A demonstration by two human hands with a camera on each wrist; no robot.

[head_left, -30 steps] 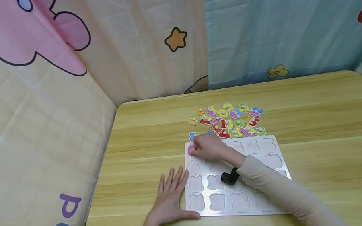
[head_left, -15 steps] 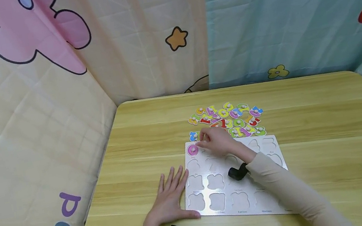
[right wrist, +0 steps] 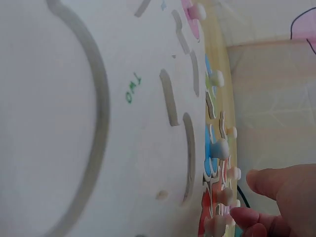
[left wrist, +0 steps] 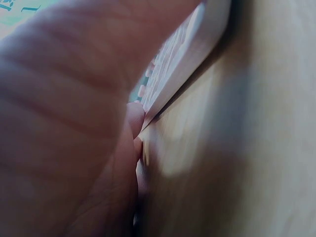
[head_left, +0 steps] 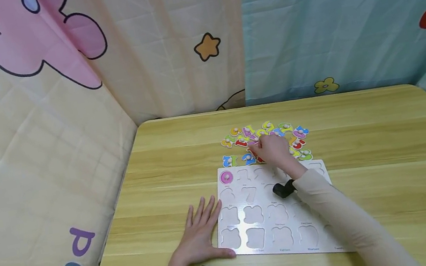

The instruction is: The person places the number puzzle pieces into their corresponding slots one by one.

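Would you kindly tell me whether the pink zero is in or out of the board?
In: the head view shows the pink zero inset at the top left of the board.

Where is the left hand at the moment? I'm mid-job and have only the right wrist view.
Observer: In the head view, the left hand lies at the left edge of the white board, fingers spread.
Operator: I catch a slice of something pink at the top of my picture. Which spot on the board is that?
Observer: The pink ring-shaped piece is in the far-left corner recess.
Operator: And the row nearest the person, any pieces in it?
Observer: The first four recesses from the left hold no piece; the right end is partly hidden by the right sleeve.
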